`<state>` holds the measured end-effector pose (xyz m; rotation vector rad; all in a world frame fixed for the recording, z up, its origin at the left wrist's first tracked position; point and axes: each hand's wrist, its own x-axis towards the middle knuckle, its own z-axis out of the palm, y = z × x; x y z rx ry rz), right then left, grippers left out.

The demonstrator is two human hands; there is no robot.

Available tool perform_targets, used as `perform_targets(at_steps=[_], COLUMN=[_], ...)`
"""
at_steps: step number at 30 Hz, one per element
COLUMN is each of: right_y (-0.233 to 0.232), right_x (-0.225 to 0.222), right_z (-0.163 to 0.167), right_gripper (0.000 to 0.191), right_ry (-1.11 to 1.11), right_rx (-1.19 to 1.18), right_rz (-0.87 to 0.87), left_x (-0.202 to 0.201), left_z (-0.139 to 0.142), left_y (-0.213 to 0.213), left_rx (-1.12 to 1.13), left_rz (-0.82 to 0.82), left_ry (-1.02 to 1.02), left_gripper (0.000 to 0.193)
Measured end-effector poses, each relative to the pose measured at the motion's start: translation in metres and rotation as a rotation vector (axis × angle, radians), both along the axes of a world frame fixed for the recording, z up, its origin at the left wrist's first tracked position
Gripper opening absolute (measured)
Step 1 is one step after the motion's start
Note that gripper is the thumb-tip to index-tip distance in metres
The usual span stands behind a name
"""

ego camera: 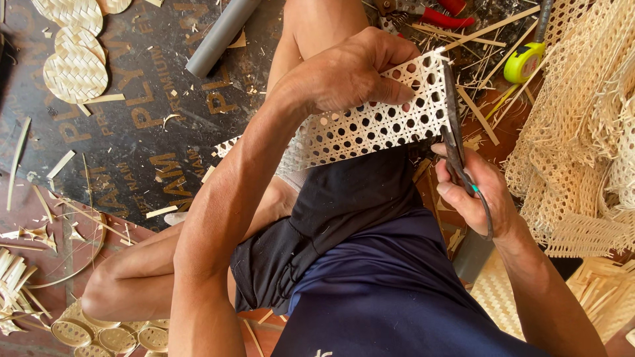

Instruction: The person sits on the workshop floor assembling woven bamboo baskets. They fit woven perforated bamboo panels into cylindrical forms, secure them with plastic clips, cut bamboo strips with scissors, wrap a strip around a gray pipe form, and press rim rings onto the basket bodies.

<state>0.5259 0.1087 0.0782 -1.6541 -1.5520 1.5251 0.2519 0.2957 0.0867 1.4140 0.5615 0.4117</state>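
**Scissors at the edge of a cane webbing panel**

A person sits cross-legged on the floor. The left hand (344,73) grips a pale, open-weave cane webbing panel (370,122) over the lap, fingers closed across its top edge. The right hand (473,195) holds dark scissors (453,125), fingers wrapped through the handles, blades running up the panel's right edge.

A dark board (132,119) with tan printed lettering lies at left, littered with cane offcuts. Round woven discs (74,66) rest on its upper corner; a grey tube (221,34) lies beside them. A yellow tape measure (522,61) sits upper right, near heaped webbing (582,132) crowding the right edge.
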Motion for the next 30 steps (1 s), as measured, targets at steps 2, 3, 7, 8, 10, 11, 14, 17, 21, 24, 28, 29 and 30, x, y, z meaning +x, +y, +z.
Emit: perform_targets(at_steps=[2,3,7,8,10,11,14,17,21,24,28,29,30], right_y=[-0.003,-0.003,0.001,0.004,0.006,0.006,-0.001,-0.011,-0.007,0.000,0.006,0.012,0.023], right_x=[-0.001,-0.001,-0.003,-0.003,-0.003,-0.002,-0.003,0.001,0.017,0.017,-0.008,-0.015,-0.022], right_z=[-0.003,-0.004,-0.007,-0.008,-0.011,-0.012,-0.022,-0.039,-0.077,-0.113,-0.134,-0.129,-0.123], right_gripper=[0.050,0.045,0.040,0.042,0.042,0.039,0.023,0.013,0.026,0.036,0.074,0.081,0.074], right_ry=[-0.065,-0.099,-0.144,-0.149,-0.125,-0.092,-0.142,-0.137,-0.192,-0.766,-0.937,-0.952,-1.120], right_rx=[0.116,0.178,0.242,0.262,0.264,0.248,0.245,0.291,0.302,0.311,0.217,0.233,-0.027], right_rz=[0.031,0.045,0.075,0.092,0.100,0.093,0.037,-0.017,-0.104,0.153,0.235,0.293,0.426], left_x=[0.000,0.000,0.000,0.001,0.007,0.010,0.014,0.016,-0.043,-0.142,-0.275,-0.299,-0.320], left_z=[-0.001,-0.001,-0.001,-0.001,-0.004,-0.007,-0.014,-0.016,-0.009,-0.013,-0.044,-0.055,-0.066], left_y=[0.000,0.000,-0.003,-0.005,-0.013,-0.018,-0.023,-0.019,0.010,0.022,0.000,-0.013,-0.024], left_rx=[-0.029,-0.009,0.019,0.015,-0.046,-0.075,-0.109,-0.155,0.160,0.194,-0.044,0.008,0.057], left_rz=[0.003,0.003,0.015,0.019,-0.018,-0.036,-0.065,-0.072,0.038,0.224,0.409,0.400,0.388], left_ry=[0.000,-0.017,0.137,0.232,0.120,0.066,0.096,-0.013,0.235,0.532,0.985,1.008,1.028], left_gripper=[0.017,0.019,0.019,0.020,0.024,0.028,0.031,0.038,0.040,0.049,0.060,0.056,0.053])
